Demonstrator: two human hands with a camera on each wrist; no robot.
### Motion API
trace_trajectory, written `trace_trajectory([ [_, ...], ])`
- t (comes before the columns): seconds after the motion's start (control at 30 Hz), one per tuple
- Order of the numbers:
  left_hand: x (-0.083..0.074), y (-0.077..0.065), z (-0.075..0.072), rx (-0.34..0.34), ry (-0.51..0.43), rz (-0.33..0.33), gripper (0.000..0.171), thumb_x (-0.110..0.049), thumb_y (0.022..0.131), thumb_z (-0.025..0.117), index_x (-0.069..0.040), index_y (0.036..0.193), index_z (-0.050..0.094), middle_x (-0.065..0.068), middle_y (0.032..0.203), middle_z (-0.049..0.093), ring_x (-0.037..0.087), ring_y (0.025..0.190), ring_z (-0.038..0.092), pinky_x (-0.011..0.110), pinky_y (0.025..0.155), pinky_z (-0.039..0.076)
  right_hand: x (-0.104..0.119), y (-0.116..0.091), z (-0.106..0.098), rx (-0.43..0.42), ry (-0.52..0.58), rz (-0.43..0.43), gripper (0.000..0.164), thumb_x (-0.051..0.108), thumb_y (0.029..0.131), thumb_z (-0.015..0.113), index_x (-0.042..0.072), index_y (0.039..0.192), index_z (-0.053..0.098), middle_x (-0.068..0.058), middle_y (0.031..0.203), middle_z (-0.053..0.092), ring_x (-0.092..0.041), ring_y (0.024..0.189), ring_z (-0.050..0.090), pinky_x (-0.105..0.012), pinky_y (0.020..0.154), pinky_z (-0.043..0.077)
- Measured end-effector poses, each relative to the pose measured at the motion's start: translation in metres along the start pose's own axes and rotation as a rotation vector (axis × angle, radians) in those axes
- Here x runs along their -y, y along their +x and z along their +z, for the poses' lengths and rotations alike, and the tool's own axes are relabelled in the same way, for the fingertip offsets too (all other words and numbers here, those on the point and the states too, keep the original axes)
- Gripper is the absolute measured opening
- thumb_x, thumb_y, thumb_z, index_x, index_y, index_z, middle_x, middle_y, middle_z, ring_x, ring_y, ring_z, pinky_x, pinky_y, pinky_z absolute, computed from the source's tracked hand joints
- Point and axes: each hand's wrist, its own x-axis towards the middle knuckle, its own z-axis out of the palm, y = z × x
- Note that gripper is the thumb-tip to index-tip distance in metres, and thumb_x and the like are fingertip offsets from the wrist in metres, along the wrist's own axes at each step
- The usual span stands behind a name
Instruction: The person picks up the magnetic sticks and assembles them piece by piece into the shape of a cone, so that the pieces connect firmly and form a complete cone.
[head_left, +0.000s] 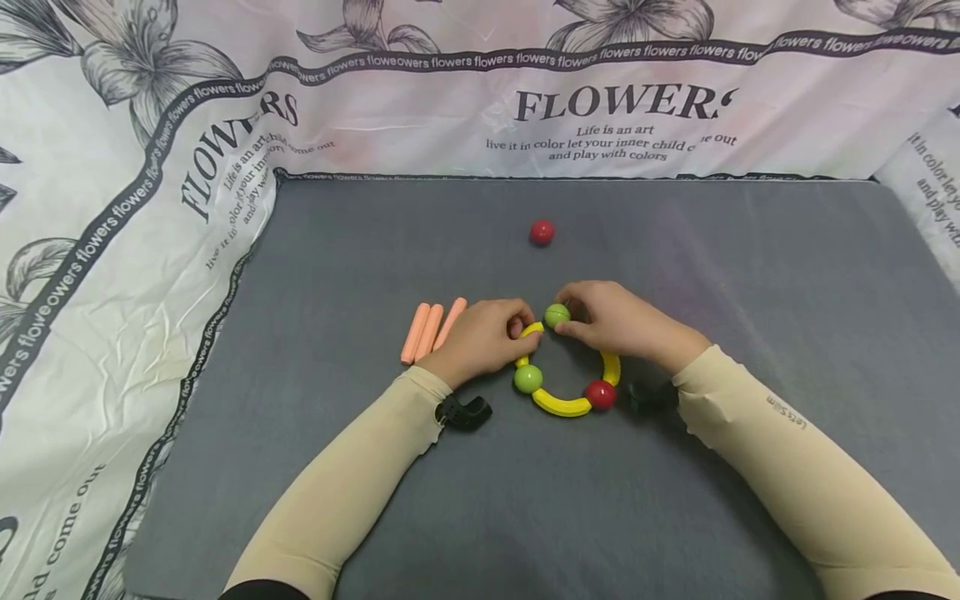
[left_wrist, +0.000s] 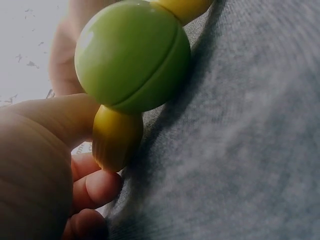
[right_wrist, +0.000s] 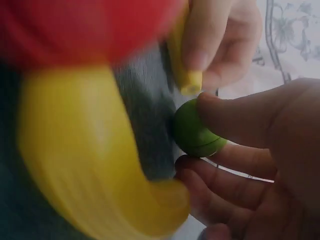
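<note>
On the grey table lies a ring of curved yellow rods and coloured balls. My left hand (head_left: 491, 335) pinches the upper-left yellow curved rod (head_left: 532, 329), whose lower end meets a green ball (head_left: 528, 379). Between thumb and fingers, my right hand (head_left: 618, 321) holds another green ball (head_left: 557, 315) just off that rod's free end; the right wrist view shows a small gap between rod tip and ball (right_wrist: 192, 130). A bottom yellow curved rod (head_left: 561, 405) joins the first green ball to a red ball (head_left: 601, 395). From the red ball, a right-hand yellow curved rod (head_left: 611, 367) rises, partly hidden by my right hand.
Several straight salmon-coloured rods (head_left: 428, 329) lie left of my left hand. A single red ball (head_left: 542, 232) sits farther back on the grey table (head_left: 390, 250). A white flower-printed sheet (head_left: 420, 117) rises behind the table and along its left side.
</note>
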Motion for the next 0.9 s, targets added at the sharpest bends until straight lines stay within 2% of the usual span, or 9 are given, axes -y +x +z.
trace_trajectory([
  [0.27, 0.000, -0.001, 0.001, -0.004, -0.024, 0.015, 0.013, -0.032, 0.100, 0.072, -0.019, 0.100, 0.069, -0.004, 0.080, 0.059, 0.011, 0.065, 0.053, 0.024, 0.060, 0.040, 0.007, -0.012, 0.009, -0.058, -0.093, -0.025, 0.036, 0.021, 0.095, 0.080, 0.003, 0.124, 0.071, -0.006, 0.099, 0.070, -0.024, 0.091, 0.064, -0.048, 0.084, 0.050],
  [0.43, 0.000, -0.001, 0.002, -0.008, -0.029, 0.028, 0.014, -0.033, 0.100, 0.072, -0.019, 0.100, 0.069, -0.004, 0.081, 0.059, 0.011, 0.065, 0.053, 0.024, 0.060, 0.041, 0.008, -0.024, 0.007, -0.097, -0.154, 0.006, 0.048, 0.027, 0.092, 0.083, 0.003, 0.132, 0.069, -0.010, 0.111, 0.071, -0.028, 0.102, 0.065, -0.055, 0.089, 0.046],
  [0.6, 0.001, 0.000, 0.002, -0.012, -0.027, 0.023, 0.014, -0.035, 0.100, 0.072, -0.021, 0.100, 0.069, -0.006, 0.082, 0.059, 0.010, 0.066, 0.052, 0.024, 0.060, 0.041, 0.008, -0.043, 0.003, -0.134, -0.180, 0.108, 0.045, 0.030, 0.093, 0.080, 0.002, 0.128, 0.071, -0.013, 0.109, 0.072, -0.029, 0.098, 0.067, -0.052, 0.084, 0.052],
  [0.77, -0.001, 0.000, 0.001, -0.013, -0.025, 0.017, 0.014, -0.036, 0.099, 0.071, -0.022, 0.100, 0.068, -0.006, 0.083, 0.059, 0.011, 0.067, 0.052, 0.025, 0.061, 0.040, 0.008, -0.059, -0.001, -0.076, -0.122, 0.267, 0.036, 0.035, 0.094, 0.077, 0.007, 0.116, 0.074, -0.004, 0.090, 0.073, -0.019, 0.074, 0.064, -0.039, 0.063, 0.052],
  [0.9, -0.001, -0.001, 0.001, -0.010, -0.015, 0.014, 0.014, -0.036, 0.100, 0.071, -0.022, 0.101, 0.069, -0.006, 0.084, 0.059, 0.011, 0.068, 0.052, 0.025, 0.062, 0.041, 0.007, -0.061, 0.000, -0.032, -0.036, 0.301, 0.036, 0.035, 0.092, 0.080, 0.006, 0.113, 0.075, -0.002, 0.083, 0.073, -0.015, 0.068, 0.062, -0.033, 0.059, 0.049],
])
